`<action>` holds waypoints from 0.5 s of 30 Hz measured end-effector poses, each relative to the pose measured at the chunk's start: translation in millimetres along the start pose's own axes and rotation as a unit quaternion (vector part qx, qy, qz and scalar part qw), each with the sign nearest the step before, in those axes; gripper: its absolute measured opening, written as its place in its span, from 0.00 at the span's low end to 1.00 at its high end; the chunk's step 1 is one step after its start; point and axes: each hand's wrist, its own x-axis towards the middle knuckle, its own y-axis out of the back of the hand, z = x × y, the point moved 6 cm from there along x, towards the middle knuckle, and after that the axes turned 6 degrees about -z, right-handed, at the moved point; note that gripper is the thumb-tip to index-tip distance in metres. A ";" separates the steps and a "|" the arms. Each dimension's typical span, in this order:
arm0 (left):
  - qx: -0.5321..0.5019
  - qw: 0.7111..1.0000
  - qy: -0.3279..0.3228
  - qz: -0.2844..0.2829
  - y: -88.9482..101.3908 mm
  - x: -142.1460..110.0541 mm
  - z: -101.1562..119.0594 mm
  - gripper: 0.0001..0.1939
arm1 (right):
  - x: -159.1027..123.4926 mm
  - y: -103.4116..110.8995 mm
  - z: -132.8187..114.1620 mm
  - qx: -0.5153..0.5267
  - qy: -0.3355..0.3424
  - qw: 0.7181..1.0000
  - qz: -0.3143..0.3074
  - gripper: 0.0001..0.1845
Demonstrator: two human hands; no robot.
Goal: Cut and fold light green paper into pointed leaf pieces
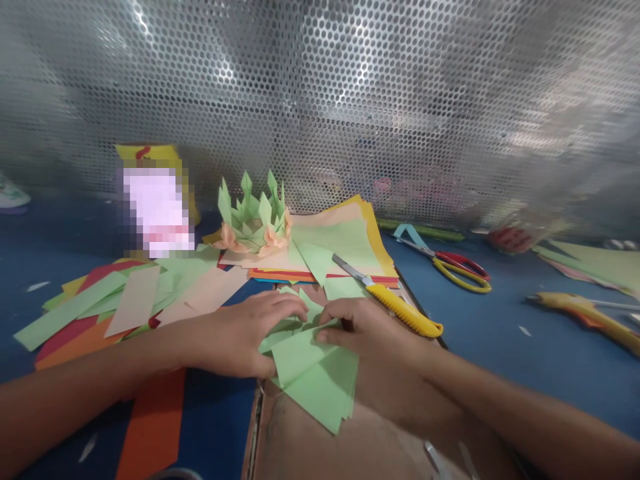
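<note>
A loose pile of light green paper pieces (320, 380) lies on a brown cardboard sheet (300, 440) in front of me. My left hand (240, 333) curls around the pile's left side, thumb at the near edge and fingers over the far part. From the right, my right hand (370, 340) pinches the top pieces between thumb and bent forefinger. Just beyond my right hand rests a yellow box cutter (400, 309) with its blade out. Behind the pile stands a folded paper crown-like ring (255, 220) in green and peach, on stacked coloured paper sheets (345, 233).
Paper strips (125, 300) in several colours heap up at the left, above an orange strip (155, 420). Scissors (460, 270) with red and yellow handles and a yellow glue gun (585, 313) lie on the right. A perforated metallic sheet (320, 100) rises behind the blue table.
</note>
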 end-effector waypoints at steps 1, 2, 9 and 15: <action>-0.010 1.000 0.008 -0.005 -0.5 -0.7 -1.9 0.31 | -0.1 -0.3 -1.2 -0.008 0.004 1.000 0.004 0.09; -0.020 1.000 0.016 -0.011 -0.9 -1.4 -3.4 0.31 | -0.1 -0.4 -2.3 -0.016 0.008 1.000 0.008 0.09; -0.075 0.995 0.033 -0.049 9.1 -1.5 1.5 0.26 | 0.8 -0.3 -5.2 -0.030 0.021 0.999 0.022 0.08; -0.052 0.998 0.034 -0.001 8.2 5.3 10.7 0.08 | 2.1 0.3 -9.2 -0.028 0.024 0.999 0.035 0.07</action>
